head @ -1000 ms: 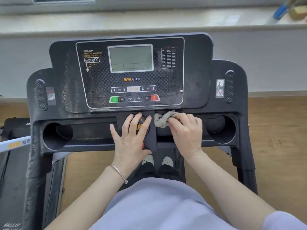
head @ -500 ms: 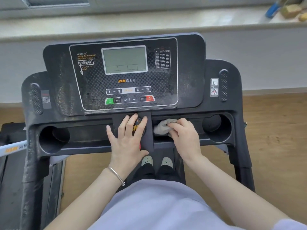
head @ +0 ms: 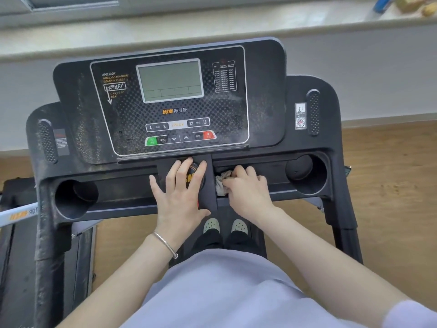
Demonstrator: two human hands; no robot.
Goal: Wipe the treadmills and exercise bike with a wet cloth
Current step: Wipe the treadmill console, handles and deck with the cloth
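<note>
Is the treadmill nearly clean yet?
Not yet. The right hand presses the cloth into the tray slot while the left hand rests flat on the middle knob. The console panel and the left post look dusty, so lots remains.

A pale stone windowsill point(head: 212, 22) runs across the top of the view, lit brightly by daylight, with the grey lower edge of a window frame point(head: 71, 2) above it at the upper left. On the sill's far right lie a blue-handled item point(head: 382, 4) and some yellowish lumps point(head: 412, 4) (too blurred to identify). Below the sill the wall point(head: 378, 67) is plain and whitish-grey, meeting a narrow light baseboard point(head: 390, 118). The floor point(head: 390, 185) is warm brown wood-grain boarding, visible on the right and also in patches lower left. At the far left edge a white bar with orange lettering point(head: 19, 215) juts into the scene.
</note>
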